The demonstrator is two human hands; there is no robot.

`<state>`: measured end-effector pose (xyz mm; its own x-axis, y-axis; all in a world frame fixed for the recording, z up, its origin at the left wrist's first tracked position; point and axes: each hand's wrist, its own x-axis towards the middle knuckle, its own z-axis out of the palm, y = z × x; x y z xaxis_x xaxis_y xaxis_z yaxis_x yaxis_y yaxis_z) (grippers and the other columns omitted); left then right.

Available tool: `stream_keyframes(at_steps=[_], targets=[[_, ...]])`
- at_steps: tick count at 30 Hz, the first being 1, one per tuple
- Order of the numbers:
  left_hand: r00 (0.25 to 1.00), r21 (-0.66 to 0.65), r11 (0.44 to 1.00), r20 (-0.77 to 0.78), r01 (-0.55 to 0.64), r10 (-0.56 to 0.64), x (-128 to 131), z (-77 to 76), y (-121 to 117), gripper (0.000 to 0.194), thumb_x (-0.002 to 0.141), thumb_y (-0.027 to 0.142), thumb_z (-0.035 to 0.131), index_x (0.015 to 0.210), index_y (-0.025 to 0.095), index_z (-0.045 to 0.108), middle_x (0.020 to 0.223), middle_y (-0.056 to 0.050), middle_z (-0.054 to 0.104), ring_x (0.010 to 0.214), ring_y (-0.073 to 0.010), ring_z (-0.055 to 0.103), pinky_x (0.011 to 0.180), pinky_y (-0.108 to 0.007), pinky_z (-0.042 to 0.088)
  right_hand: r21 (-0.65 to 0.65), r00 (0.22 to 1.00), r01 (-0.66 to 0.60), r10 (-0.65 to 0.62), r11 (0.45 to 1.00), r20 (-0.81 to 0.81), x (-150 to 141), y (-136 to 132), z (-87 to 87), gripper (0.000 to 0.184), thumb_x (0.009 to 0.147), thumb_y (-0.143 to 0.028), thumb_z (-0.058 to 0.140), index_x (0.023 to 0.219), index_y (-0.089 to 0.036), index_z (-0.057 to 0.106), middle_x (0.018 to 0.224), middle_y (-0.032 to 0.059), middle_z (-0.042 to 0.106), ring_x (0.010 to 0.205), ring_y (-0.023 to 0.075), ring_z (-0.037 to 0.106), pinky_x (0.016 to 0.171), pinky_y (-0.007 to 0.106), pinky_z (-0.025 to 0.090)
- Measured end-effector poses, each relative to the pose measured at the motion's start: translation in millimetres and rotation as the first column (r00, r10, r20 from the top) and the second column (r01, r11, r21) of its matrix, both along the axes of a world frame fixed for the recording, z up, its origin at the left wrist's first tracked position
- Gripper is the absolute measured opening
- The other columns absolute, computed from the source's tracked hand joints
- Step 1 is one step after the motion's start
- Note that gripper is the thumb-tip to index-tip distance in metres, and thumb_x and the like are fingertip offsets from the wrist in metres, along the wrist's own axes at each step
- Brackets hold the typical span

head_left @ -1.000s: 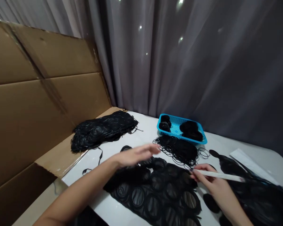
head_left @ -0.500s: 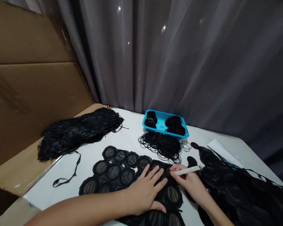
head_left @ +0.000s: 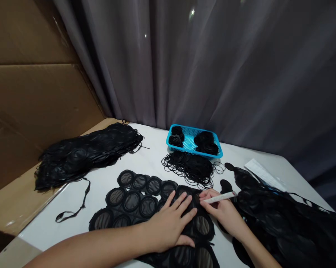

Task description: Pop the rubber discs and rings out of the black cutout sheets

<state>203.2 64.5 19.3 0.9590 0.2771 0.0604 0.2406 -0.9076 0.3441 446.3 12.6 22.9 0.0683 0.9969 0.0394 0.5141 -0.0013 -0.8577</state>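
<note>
Seen from the head camera, the person's left hand (head_left: 168, 227) lies flat and spread, its fingers (head_left: 181, 203) fanned apart and pressing down on a black sheet of joined mesh-filled rings (head_left: 131, 201). The palm bears on the sheet's lower right part, so the rings under it stay flat against the table, and the sheet runs away from the hand to its left and forward.

The right hand (head_left: 224, 214) sits just beside the left, pinching a slim white stick (head_left: 219, 197) between thumb and fingers. The stick lies low and nearly level, with its near end at the sheet's edge close to the left fingertips. That short grip, close to the tip, gives steady control right beside the pressing hand.

Beyond the right hand lies a heap of black sheets (head_left: 279, 219). Left of the left hand lies a stacked pile of similar sheets (head_left: 84, 156). Forward of both hands sit loose black elastic rings (head_left: 190, 167), with a blue plastic basket (head_left: 184, 127) behind them holding black coils. A white paper strip (head_left: 264, 175) lies forward of the right hand on the white table (head_left: 39, 232).
</note>
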Motion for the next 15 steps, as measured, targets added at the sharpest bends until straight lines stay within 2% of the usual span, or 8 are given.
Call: stream_keyframes(at_steps=[2, 4, 6, 8, 10, 12, 13, 15], targets=[[1.000, 0.002, 1.000, 0.006, 0.002, -0.002, -0.1, 0.9, -0.3, 0.082, 0.096, 0.071, 0.038, 0.157, 0.016, 0.028, 0.162, -0.020, 0.022, 0.152, -0.0350, 0.011, 0.120, -0.060, 0.013, 0.037, 0.998, -0.021, 0.018, 0.999, 0.068, -6.3, -4.4, 0.6, 0.022, 0.090, -0.032, 0.057, 0.070, -0.022, 0.056, 0.095, 0.0079, 0.069, 0.093, 0.0245, 0.066, 0.085, 0.036, 0.052], [1.000, 0.006, 1.000, 0.012, 0.002, -0.002, -0.5, 2.1, -0.7, 0.083, 0.095, 0.071, 0.038, 0.157, 0.016, 0.029, 0.163, -0.020, 0.020, 0.152, -0.0353, 0.010, 0.120, -0.060, 0.013, 0.096, 0.982, -0.070, 0.052, 0.993, 0.181, -15.1, -10.4, -3.0, 0.018, 0.094, -0.030, 0.051, 0.082, -0.023, 0.061, 0.100, 0.0096, 0.070, 0.095, 0.0245, 0.066, 0.086, 0.037, 0.052], [1.000, 0.005, 1.000, 0.014, 0.005, -0.005, -0.9, 3.0, -1.1, 0.083, 0.095, 0.072, 0.039, 0.156, 0.016, 0.029, 0.163, -0.020, 0.020, 0.152, -0.0356, 0.010, 0.120, -0.060, 0.013, 0.167, 0.936, -0.122, 0.058, 0.978, 0.348, -20.7, -14.8, -9.4, 0.020, 0.096, -0.025, 0.044, 0.096, -0.022, 0.064, 0.106, 0.0120, 0.070, 0.097, 0.0264, 0.066, 0.087, 0.040, 0.052], [1.000, -0.003, 1.000, 0.013, 0.008, -0.008, -0.7, 3.2, -1.2, 0.082, 0.095, 0.072, 0.039, 0.156, 0.016, 0.031, 0.163, -0.020, 0.020, 0.152, -0.0363, 0.011, 0.120, -0.061, 0.013, 0.226, 0.858, -0.115, -0.018, 0.967, 0.514, -16.2, -15.0, -13.3, 0.025, 0.095, -0.021, 0.039, 0.101, -0.022, 0.064, 0.105, 0.0137, 0.071, 0.096, 0.0288, 0.065, 0.086, 0.042, 0.051], [1.000, -0.009, 1.000, 0.013, 0.009, -0.009, -0.1, 3.2, -0.6, 0.081, 0.096, 0.071, 0.038, 0.155, 0.016, 0.033, 0.162, -0.021, 0.021, 0.152, -0.0374, 0.012, 0.119, -0.063, 0.014, 0.263, 0.771, 0.015, -0.179, 0.965, 0.612, 1.2, -11.1, -9.9, 0.025, 0.095, -0.022, 0.037, 0.095, -0.021, 0.062, 0.097, 0.0148, 0.071, 0.088, 0.0299, 0.065, 0.079, 0.042, 0.050], [1.000, -0.005, 1.000, 0.019, 0.007, -0.007, 0.4, 3.7, 0.1, 0.080, 0.096, 0.071, 0.037, 0.154, 0.016, 0.034, 0.162, -0.021, 0.022, 0.151, -0.0381, 0.013, 0.119, -0.063, 0.014, 0.294, 0.692, 0.226, -0.365, 0.929, 0.623, 25.3, -7.4, 1.2, 0.025, 0.096, -0.030, 0.037, 0.087, -0.021, 0.058, 0.089, 0.0154, 0.070, 0.080, 0.0299, 0.065, 0.072, 0.040, 0.049], [1.000, 0.001, 1.000, 0.026, 0.005, -0.005, 0.3, 4.4, 0.2, 0.080, 0.096, 0.071, 0.038, 0.154, 0.016, 0.035, 0.162, -0.021, 0.023, 0.151, -0.0381, 0.014, 0.119, -0.062, 0.015, 0.293, 0.679, 0.313, -0.429, 0.903, 0.596, 36.2, -7.3, 8.4, 0.025, 0.096, -0.034, 0.037, 0.085, -0.022, 0.057, 0.091, 0.0155, 0.070, 0.080, 0.0300, 0.066, 0.071, 0.039, 0.049], [0.999, 0.018, 1.000, 0.042, 0.007, -0.008, -1.6, 6.6, -1.4, 0.079, 0.096, 0.070, 0.040, 0.153, 0.016, 0.036, 0.161, -0.021, 0.026, 0.151, -0.0371, 0.017, 0.120, -0.060, 0.016, 0.246, 0.727, 0.398, -0.468, 0.884, 0.503, 48.0, -12.7, 22.1, 0.025, 0.095, -0.041, 0.041, 0.085, -0.023, 0.055, 0.096, 0.0129, 0.072, 0.083, 0.0286, 0.068, 0.072, 0.036, 0.049]])
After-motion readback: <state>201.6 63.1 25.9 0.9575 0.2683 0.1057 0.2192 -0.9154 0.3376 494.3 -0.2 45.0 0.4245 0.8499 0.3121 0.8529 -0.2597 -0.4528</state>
